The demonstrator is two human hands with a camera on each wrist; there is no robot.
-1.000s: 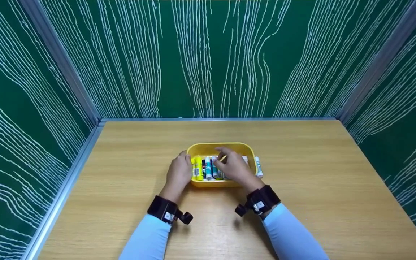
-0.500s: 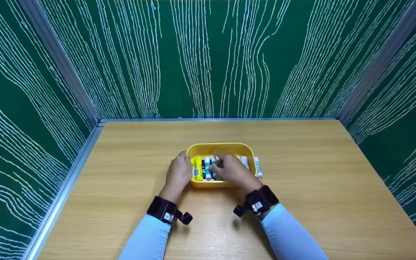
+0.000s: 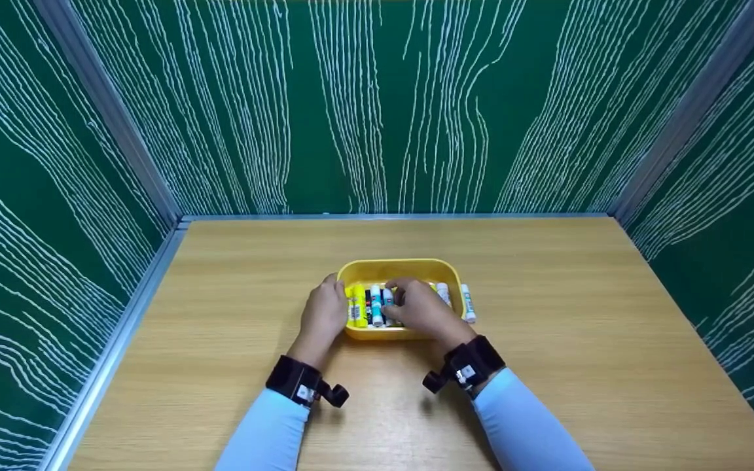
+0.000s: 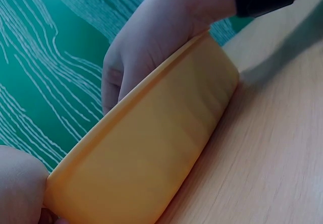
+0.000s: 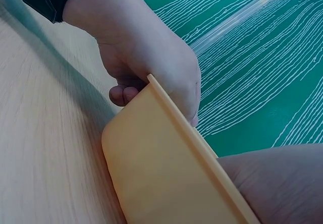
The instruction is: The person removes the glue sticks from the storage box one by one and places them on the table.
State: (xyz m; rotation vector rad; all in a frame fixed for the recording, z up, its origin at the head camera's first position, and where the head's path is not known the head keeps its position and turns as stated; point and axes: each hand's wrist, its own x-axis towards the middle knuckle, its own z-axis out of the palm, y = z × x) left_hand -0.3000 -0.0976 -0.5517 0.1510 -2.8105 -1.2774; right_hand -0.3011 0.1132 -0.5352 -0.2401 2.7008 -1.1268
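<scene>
In the head view, a yellow plastic bin [image 3: 390,333] stands mid-table holding short sticks laid side by side. My left hand [image 3: 323,311] grips its left end, with the thumb over the rim. Inside the bin, my right hand [image 3: 421,307] pinches a white-capped teal glue stick [image 3: 388,297] between thumb and forefinger. Left of that lies another teal-and-white glue stick [image 3: 376,306], then a black stick and a yellow tube [image 3: 359,306] with a barcode. A white stick [image 3: 443,292] shows past my right knuckles. The bin's wall [image 4: 141,143] hides my right fingertips in the left wrist view.
Just outside the bin's right end, one white-and-teal glue stick [image 3: 468,303] lies on the wooden table [image 3: 547,281]. Green panels [image 3: 534,98] with white wavy lines enclose the back and sides. Both wrists wear black camera straps [image 3: 475,361].
My right hand has dipped slightly lower into the bin, and its thumb and forefinger have come down onto the teal glue stick. The left hand stays at the bin's left end.
</scene>
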